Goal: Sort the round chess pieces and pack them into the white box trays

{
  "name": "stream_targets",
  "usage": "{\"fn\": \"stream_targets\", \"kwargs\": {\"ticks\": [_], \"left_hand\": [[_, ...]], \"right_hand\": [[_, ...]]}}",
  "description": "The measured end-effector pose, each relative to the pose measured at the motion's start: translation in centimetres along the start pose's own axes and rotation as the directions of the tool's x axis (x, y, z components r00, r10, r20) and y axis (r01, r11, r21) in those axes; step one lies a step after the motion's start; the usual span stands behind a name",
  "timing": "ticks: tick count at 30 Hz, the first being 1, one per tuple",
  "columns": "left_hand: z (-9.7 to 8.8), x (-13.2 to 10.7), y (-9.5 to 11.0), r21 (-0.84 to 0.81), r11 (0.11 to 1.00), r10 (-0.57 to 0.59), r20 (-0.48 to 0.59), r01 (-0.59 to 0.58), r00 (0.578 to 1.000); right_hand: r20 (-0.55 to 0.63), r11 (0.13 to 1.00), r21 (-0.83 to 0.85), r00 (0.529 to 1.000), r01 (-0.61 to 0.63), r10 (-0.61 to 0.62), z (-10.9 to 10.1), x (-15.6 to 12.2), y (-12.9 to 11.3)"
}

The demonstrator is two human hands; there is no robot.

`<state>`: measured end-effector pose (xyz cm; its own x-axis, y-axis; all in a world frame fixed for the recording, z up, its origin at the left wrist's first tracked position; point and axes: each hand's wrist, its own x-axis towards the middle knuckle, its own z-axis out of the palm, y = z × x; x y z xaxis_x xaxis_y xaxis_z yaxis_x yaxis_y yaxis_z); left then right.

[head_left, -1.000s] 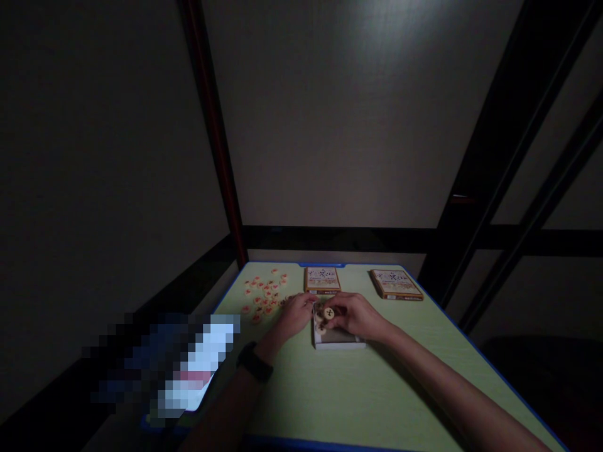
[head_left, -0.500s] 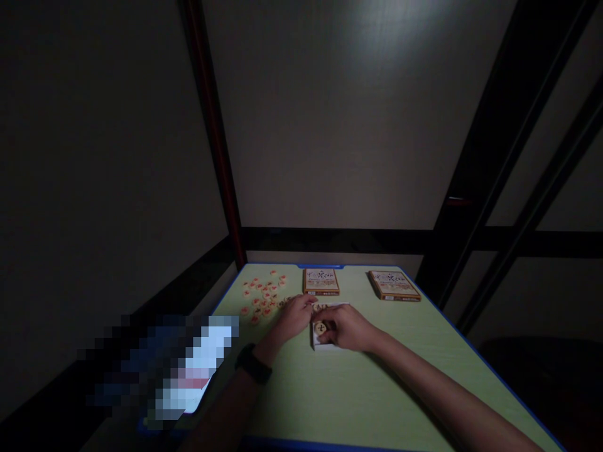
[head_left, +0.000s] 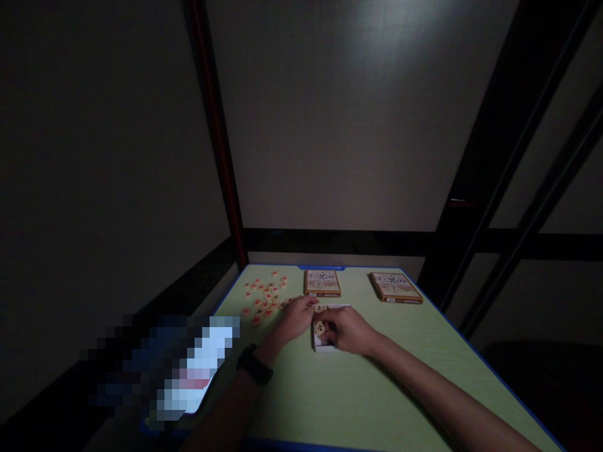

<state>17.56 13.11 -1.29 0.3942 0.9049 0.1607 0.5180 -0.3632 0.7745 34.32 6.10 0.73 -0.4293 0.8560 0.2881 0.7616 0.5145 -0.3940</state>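
A shallow white box tray (head_left: 324, 348) lies on the table in front of me, with several round wooden Chinese chess pieces (head_left: 319, 308) along its far side. My right hand (head_left: 351, 329) reaches into it from the right, thumb and fingers closed around a Chinese chess piece (head_left: 321, 328) that bears a dark character. At the tray's far left corner, my left hand (head_left: 298, 316) holds the edge with its fingers bent over it; its fingertips are partly hidden. A dark watch band circles the left wrist. Loose Chinese chess pieces (head_left: 268, 295), mostly with red characters, lie scattered left of the left hand.
Behind the tray lies a printed brown-edged box (head_left: 323, 282), and a similar box (head_left: 396, 287) sits at the back right. A lit, pixelated screen (head_left: 202, 364) is at the left edge of the green table (head_left: 320, 402). Wall panels (head_left: 339, 157) rise behind.
The view has shifted very slightly. Both hands keep nearly the same positions at the tray, and the piece in my right fingers has barely moved.
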Motion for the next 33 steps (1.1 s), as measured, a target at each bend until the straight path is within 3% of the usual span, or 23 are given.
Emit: {"fn": "stream_targets", "kwargs": {"ticks": [11,21,27,33], "left_hand": [[-0.1,-0.1,0.4,0.013,1.000,-0.009,-0.002,0.009,1.000],[-0.6,-0.4,1.3,0.153,0.987,0.049,-0.054,-0.040,0.997],[-4.6,-0.3,1.6,0.502,0.862,0.150,-0.120,-0.071,0.981],[-9.0,0.7,1.8,0.780,0.619,-0.087,-0.046,0.090,0.995]], "right_hand": [[0.018,1.000,-0.022,1.000,-0.016,0.017,-0.1,0.0,-0.4],[0.007,0.999,0.009,0.999,-0.034,0.034,0.1,0.0,0.0],[-0.025,0.994,0.099,0.999,-0.037,0.040,-0.6,0.0,-0.3],[-0.156,0.990,0.138,0.986,-0.032,0.054,-1.2,0.1,-0.1]]}}
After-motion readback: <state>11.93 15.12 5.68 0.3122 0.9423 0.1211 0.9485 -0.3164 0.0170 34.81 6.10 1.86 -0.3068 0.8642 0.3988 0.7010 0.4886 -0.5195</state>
